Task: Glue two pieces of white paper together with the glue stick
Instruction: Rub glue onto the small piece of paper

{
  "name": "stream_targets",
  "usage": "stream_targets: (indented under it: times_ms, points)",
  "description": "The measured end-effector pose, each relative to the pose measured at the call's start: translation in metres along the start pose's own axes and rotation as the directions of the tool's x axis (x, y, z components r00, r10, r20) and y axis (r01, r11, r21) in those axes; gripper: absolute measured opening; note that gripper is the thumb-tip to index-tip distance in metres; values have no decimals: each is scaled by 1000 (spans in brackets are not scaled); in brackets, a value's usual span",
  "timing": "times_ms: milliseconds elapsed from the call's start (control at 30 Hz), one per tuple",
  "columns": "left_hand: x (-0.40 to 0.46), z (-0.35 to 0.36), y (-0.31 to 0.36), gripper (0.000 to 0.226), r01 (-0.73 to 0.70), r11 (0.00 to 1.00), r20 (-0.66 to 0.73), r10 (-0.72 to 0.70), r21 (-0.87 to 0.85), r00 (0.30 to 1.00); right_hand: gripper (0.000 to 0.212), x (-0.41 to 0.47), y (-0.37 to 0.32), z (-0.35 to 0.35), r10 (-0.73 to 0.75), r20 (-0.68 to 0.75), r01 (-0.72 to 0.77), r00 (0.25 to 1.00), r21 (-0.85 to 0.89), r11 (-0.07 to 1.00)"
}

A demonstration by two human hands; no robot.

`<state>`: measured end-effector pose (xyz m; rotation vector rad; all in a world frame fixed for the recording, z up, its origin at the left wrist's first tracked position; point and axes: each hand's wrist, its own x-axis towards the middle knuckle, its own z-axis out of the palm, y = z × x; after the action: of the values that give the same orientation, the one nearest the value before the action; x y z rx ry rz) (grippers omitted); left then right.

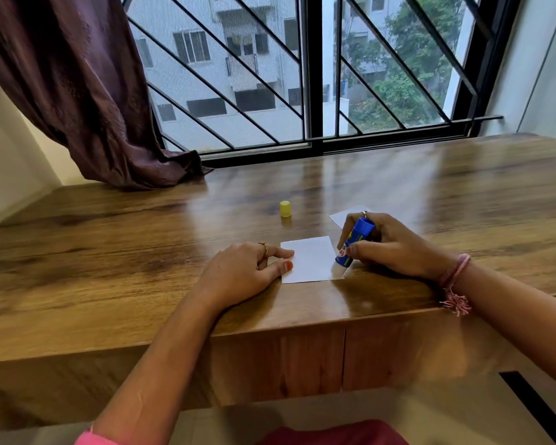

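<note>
A small white paper [310, 260] lies flat on the wooden desk [142, 252] near its front edge. My left hand [243, 274] presses the paper's left edge with thumb and index finger. My right hand [389, 244] grips a blue glue stick [355, 242], tilted, with its lower end touching the paper's right edge. A second white paper [342, 216] lies just behind my right hand, mostly hidden by it. The glue stick's yellow cap [285, 209] stands upright on the desk, apart from both papers.
A barred window [302, 75] runs along the back of the desk. A purple curtain [77, 91] hangs at the back left, its hem resting on the desk. The desk's front edge [302, 327] is close below the hands.
</note>
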<state>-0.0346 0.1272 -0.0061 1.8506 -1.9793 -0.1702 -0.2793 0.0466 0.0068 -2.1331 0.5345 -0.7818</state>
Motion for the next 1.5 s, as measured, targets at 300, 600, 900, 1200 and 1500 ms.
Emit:
stream_targets:
  times_ms: [300,600,900,1200,1500]
  points:
    - [-1,-1,2,28,7,1000,2,-7,10,1000,2,0,0,1,-24,-14,23,1000,-33,999]
    - [-1,-1,2,27,12,1000,-9,-12,1,1000,2,1,2,1,-32,-27,31,999,-53,998]
    - [-1,-1,2,26,6,1000,-13,-6,1,1000,3,1,3,1,-39,-29,37,999,-73,997]
    - [-2,-1,3,26,10,1000,-17,-11,-16,1000,4,0,3,2,-59,-31,57,998,-81,995]
    - [-3,1,3,24,15,998,-41,-17,-53,999,8,-3,1,-7,-17,-339,99,941,224,970]
